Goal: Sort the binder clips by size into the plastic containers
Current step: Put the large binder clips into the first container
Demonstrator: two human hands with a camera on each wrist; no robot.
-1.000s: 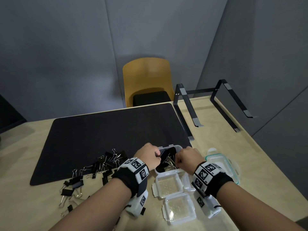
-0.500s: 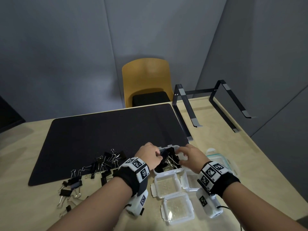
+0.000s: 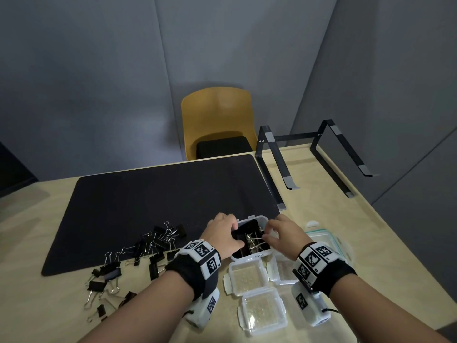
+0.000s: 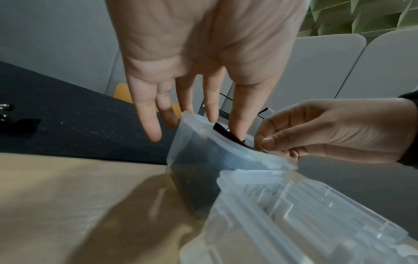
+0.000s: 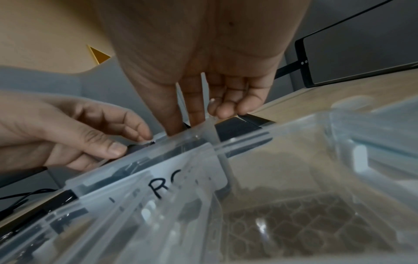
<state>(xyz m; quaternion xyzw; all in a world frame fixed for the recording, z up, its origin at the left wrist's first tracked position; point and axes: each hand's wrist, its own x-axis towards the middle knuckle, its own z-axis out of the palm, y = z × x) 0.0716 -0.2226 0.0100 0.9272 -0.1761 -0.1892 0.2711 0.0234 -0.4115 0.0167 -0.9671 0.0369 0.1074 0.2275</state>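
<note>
Landmark: the clear container (image 3: 257,220) is sitting at the black mat's (image 3: 148,206) near right corner on the table (image 3: 346,219).
Left hand (image 3: 220,235): its grip is pinching a black clip inside the container.
Right hand (image 3: 282,232): its grip is pinching a wire handle over the container.
Binder clips (image 3: 148,246): lying loose left of the container.
Small containers (image 3: 248,273): sitting open just in front of it.

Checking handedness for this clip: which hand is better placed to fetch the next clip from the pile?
Left, probably. The left hand sits on the pile's side of the container; loose clips lie just beside that wrist. The right hand would have to cross over.
</note>
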